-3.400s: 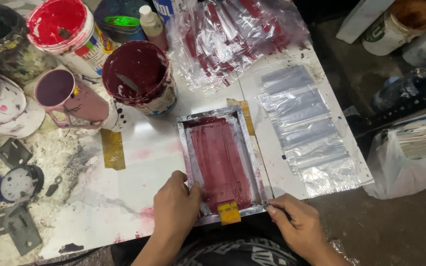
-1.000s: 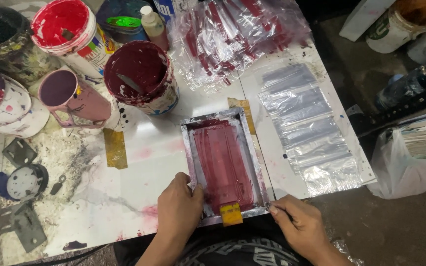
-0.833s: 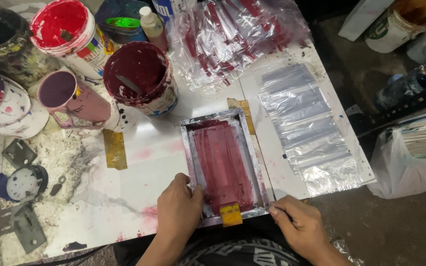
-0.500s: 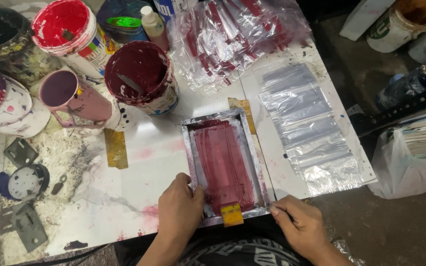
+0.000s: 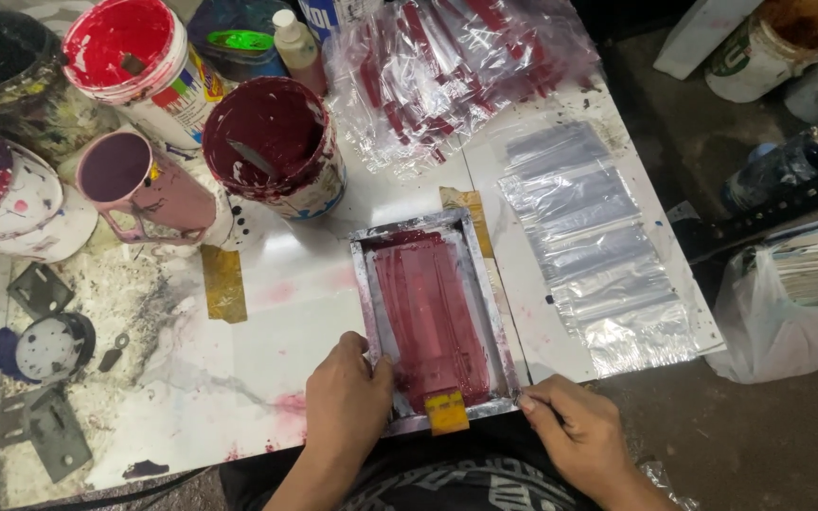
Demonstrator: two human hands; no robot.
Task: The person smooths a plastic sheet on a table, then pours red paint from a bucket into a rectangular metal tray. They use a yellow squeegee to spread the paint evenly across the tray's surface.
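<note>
My left hand (image 5: 347,402) lies flat, fingers loosely curled, pressing on the near left corner of the small rectangular metal-framed printing screen (image 5: 431,317) smeared with dark red ink, which sits on the stained white worktable (image 5: 267,331). My right hand (image 5: 575,435) pinches the frame's near right corner between thumb and fingertips. A small yellow squeegee (image 5: 447,413) rests at the screen's near edge. Clear plastic sleeves (image 5: 594,246) lie just right; a maroon paint tub (image 5: 275,147) stands beyond.
</note>
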